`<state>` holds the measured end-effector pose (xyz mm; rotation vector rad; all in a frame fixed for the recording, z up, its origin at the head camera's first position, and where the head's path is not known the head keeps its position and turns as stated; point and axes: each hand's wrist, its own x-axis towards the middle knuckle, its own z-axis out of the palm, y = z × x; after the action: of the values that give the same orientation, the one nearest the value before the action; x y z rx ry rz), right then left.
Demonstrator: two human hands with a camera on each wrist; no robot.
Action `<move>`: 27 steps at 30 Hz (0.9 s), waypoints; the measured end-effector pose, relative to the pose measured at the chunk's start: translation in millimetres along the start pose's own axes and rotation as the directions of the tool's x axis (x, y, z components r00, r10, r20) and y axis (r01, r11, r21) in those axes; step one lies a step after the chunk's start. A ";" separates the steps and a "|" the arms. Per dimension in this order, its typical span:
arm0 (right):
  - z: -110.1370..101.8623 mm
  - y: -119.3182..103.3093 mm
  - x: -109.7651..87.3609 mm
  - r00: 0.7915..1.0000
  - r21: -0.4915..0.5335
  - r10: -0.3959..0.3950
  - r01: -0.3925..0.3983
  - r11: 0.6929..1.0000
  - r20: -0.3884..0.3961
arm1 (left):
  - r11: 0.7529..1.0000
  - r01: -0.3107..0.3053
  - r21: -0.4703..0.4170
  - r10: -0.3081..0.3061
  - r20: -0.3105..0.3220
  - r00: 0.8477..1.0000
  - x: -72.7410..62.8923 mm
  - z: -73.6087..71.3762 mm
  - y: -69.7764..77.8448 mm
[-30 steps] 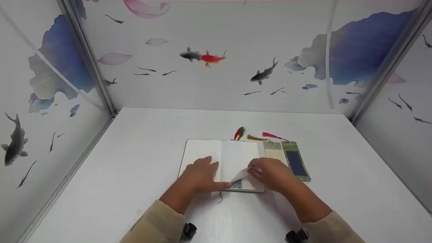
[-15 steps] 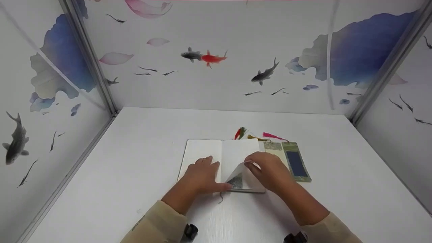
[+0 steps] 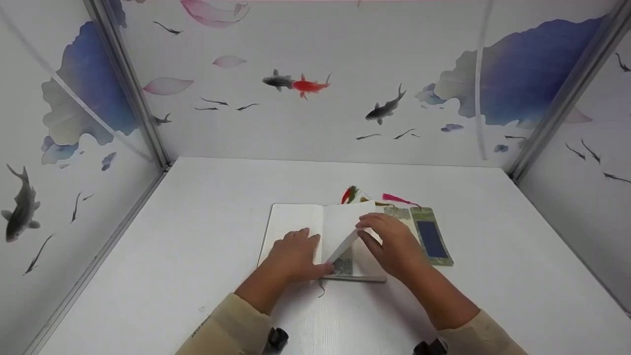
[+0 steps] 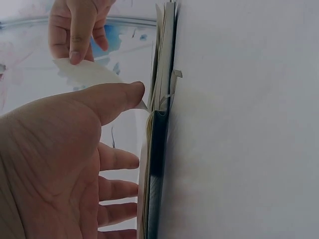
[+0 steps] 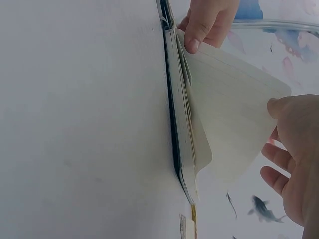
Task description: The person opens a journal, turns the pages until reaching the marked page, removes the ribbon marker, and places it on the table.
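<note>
An open notebook (image 3: 298, 217) with blank pages lies on the white table. My left hand (image 3: 296, 256) rests on its left page, fingers extended, and its thumb lies across the fold near the bottom edge. With thumb and fingertips, my right hand (image 3: 392, 241) pinches the outer corner of a right-hand page (image 5: 229, 94), which stands lifted and bent toward the fold. Beneath it a grey patterned patch (image 3: 343, 264) shows; whether it is printed or a loose piece I cannot tell. A thin ribbon (image 3: 322, 289) trails from the notebook's lower edge.
Right of the notebook lie a green bookmark with a dark blue panel (image 3: 434, 238) and a pale one (image 3: 398, 213), partly behind my right hand. Pink (image 3: 399, 199) and red-green (image 3: 349, 194) tassels spread above. Walls painted with fish enclose the table on three sides.
My right hand has moved up and slightly left, raising the page corner higher. More of the grey patterned patch shows. My left hand has stayed nearly in place.
</note>
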<state>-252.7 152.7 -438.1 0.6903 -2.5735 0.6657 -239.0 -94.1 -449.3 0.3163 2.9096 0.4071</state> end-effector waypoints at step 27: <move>0.3 2.8 -0.4 0.996 -0.028 0.051 -0.049 0.998 0.075 | 0.979 -0.001 -0.203 -0.060 -0.292 0.955 2.9 -2.2 1.7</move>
<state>-254.0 154.8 -439.5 0.6560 -2.6720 0.6318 -241.9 -92.5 -447.1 0.1941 3.1191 0.8019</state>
